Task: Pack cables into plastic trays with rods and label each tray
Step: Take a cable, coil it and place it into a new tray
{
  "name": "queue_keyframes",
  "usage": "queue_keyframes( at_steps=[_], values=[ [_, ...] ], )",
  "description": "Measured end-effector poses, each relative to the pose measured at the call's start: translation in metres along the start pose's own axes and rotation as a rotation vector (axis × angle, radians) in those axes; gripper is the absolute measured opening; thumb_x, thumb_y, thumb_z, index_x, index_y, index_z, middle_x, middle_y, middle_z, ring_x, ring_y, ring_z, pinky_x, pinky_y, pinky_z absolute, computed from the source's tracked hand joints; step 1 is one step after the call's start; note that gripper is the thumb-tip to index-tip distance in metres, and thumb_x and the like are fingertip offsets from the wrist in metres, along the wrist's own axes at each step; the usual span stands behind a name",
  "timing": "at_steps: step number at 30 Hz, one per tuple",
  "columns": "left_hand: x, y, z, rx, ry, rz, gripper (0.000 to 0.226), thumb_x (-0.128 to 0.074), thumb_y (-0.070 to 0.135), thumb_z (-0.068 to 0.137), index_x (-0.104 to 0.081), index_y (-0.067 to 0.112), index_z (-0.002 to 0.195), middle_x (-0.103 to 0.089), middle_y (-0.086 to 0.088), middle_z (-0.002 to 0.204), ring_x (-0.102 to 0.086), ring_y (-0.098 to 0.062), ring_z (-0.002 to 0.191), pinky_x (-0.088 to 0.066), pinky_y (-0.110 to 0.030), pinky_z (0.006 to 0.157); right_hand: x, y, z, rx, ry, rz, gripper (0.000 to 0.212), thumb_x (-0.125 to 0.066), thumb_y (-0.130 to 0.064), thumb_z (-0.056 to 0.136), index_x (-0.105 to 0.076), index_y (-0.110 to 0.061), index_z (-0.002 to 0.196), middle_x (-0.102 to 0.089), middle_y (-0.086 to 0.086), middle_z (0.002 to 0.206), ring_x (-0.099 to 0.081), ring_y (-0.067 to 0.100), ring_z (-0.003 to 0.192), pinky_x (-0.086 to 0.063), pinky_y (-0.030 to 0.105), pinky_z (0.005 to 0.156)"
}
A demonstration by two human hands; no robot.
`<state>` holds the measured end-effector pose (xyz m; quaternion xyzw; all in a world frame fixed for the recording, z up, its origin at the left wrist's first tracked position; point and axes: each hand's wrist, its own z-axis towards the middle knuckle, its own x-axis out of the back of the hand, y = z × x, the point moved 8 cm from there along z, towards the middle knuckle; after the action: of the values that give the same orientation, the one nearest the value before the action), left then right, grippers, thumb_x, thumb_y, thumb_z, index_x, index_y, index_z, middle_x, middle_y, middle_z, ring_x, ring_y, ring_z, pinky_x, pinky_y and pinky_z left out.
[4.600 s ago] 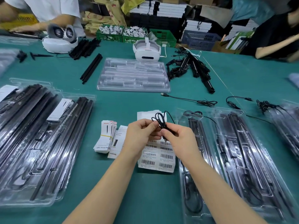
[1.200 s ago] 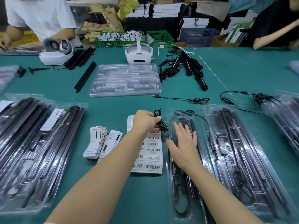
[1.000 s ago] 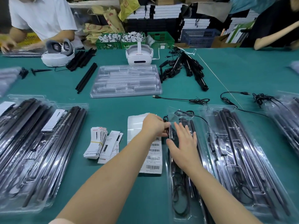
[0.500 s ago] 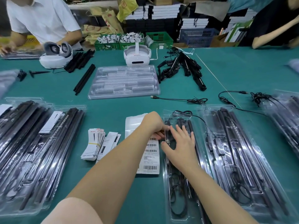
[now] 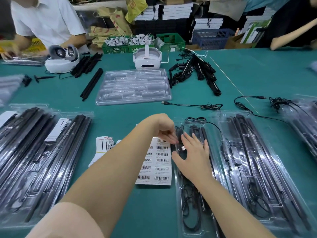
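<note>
A clear plastic tray [image 5: 188, 219] with black rods [image 5: 200, 133] lies in front of me, right of centre. A coiled black cable [image 5: 179, 133] with a USB plug [image 5: 183, 148] sits in the tray's upper left slot. My left hand [image 5: 164, 129] reaches across, and its straight fingers press on the coil. My right hand [image 5: 193, 153] lies flat and open on the tray, just right of the plug. A sheet of barcode labels [image 5: 161, 162] lies left of the tray, partly under my left arm.
A second filled tray [image 5: 248, 169] lies to the right, packed trays [image 5: 34, 160] to the left, empty trays [image 5: 133, 86] ahead. Loose cables [image 5: 211, 106], a card stack [image 5: 104, 145], a rod bundle [image 5: 197, 69] and two headsets [image 5: 147, 59] lie around. Other people work at the far edge.
My left hand carried the coiled cable from above the label sheet down into the tray's slot, and its fingers have straightened onto it. My right hand stayed flat on the tray.
</note>
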<state>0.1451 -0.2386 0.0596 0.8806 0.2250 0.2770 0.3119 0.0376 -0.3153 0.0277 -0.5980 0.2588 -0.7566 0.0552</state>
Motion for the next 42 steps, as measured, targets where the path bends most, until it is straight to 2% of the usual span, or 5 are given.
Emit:
queue_keyframes(
  at_steps=[7, 13, 26, 33, 42],
  values=[
    [0.019, 0.011, 0.01, -0.083, 0.303, 0.128, 0.029, -0.046, 0.002, 0.096, -0.066, -0.003, 0.075, -0.071, -0.015, 0.07, -0.07, -0.028, 0.06, -0.063, -0.038, 0.076, -0.004, -0.002, -0.001, 0.001, -0.012, -0.084, 0.072, -0.04, -0.056, 0.09, -0.033, -0.023, 0.154, -0.025, -0.01, 0.162, -0.008, 0.012, 0.152, 0.009, 0.047, 0.122],
    [0.028, 0.01, 0.018, -0.103, 0.408, -0.079, 0.017, -0.055, -0.002, 0.09, -0.054, 0.006, 0.075, -0.06, -0.014, 0.077, -0.058, -0.029, 0.072, -0.056, -0.031, 0.073, -0.006, -0.002, -0.001, -0.002, -0.016, -0.101, 0.071, -0.038, -0.053, 0.09, -0.033, -0.021, 0.154, -0.025, -0.009, 0.162, -0.007, 0.013, 0.152, 0.01, 0.049, 0.122],
    [0.025, 0.016, 0.028, -0.085, 0.236, -0.071, 0.011, -0.046, 0.008, 0.103, -0.048, -0.002, 0.108, -0.065, -0.022, 0.093, -0.07, -0.036, 0.091, -0.06, -0.044, 0.084, -0.003, -0.003, -0.002, -0.002, 0.012, -0.07, 0.07, -0.037, -0.05, 0.092, -0.03, -0.02, 0.155, -0.025, -0.008, 0.162, -0.009, 0.012, 0.152, 0.012, 0.046, 0.122],
    [0.024, 0.012, 0.026, -0.068, 0.158, -0.171, 0.04, -0.048, 0.011, 0.104, -0.041, -0.008, 0.139, -0.063, -0.032, 0.117, -0.071, -0.041, 0.096, -0.06, -0.045, 0.083, -0.003, -0.004, -0.002, -0.004, 0.016, -0.088, 0.071, -0.038, -0.05, 0.09, -0.033, -0.02, 0.154, -0.027, -0.008, 0.161, -0.011, 0.013, 0.152, 0.009, 0.047, 0.122],
    [0.029, -0.006, 0.028, -0.026, 0.087, -0.33, 0.023, -0.05, 0.017, 0.103, -0.047, 0.005, 0.123, -0.07, -0.024, 0.105, -0.073, -0.034, 0.093, -0.062, -0.042, 0.078, -0.004, -0.006, -0.002, -0.005, 0.0, -0.132, 0.073, -0.039, -0.05, 0.087, -0.034, -0.021, 0.153, -0.027, -0.009, 0.161, -0.011, 0.012, 0.151, 0.006, 0.048, 0.123]
  ],
)
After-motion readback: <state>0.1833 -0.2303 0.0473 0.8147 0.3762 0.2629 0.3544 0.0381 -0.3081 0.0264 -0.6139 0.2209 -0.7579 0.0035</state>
